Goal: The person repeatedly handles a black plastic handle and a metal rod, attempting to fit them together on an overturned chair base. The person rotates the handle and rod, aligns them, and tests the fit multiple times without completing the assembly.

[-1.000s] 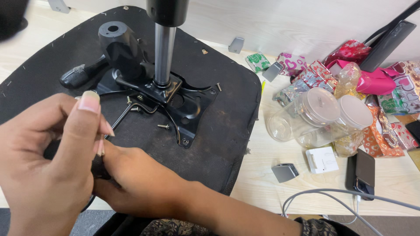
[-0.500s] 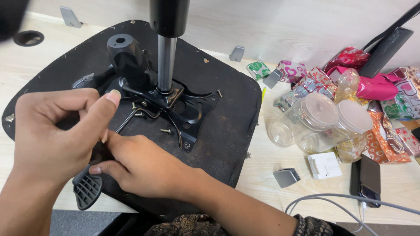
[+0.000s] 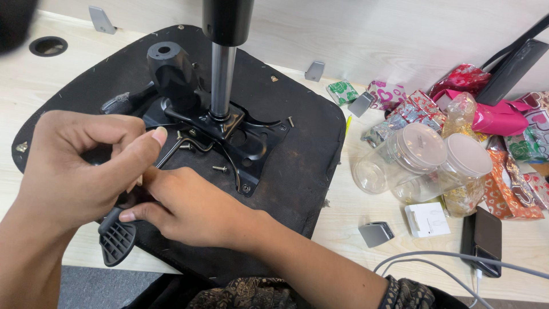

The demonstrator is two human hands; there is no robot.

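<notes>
a: where are my hands?
b: left hand (image 3: pixel 80 166) and right hand (image 3: pixel 183 209) pinch together over the black lever (image 3: pixel 117 240) at the upturned seat base (image 3: pixel 297 166); what they grip is hidden.
a: risk?
b: i judge the loose screw (image 3: pixel 219 169) could roll off if the base is bumped.

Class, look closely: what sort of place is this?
Probably an informal home or office worktable, not a workshop: an upturned chair seat under repair lies beside foil-wrapped sweets, clear plastic jars and a charging phone.
</notes>
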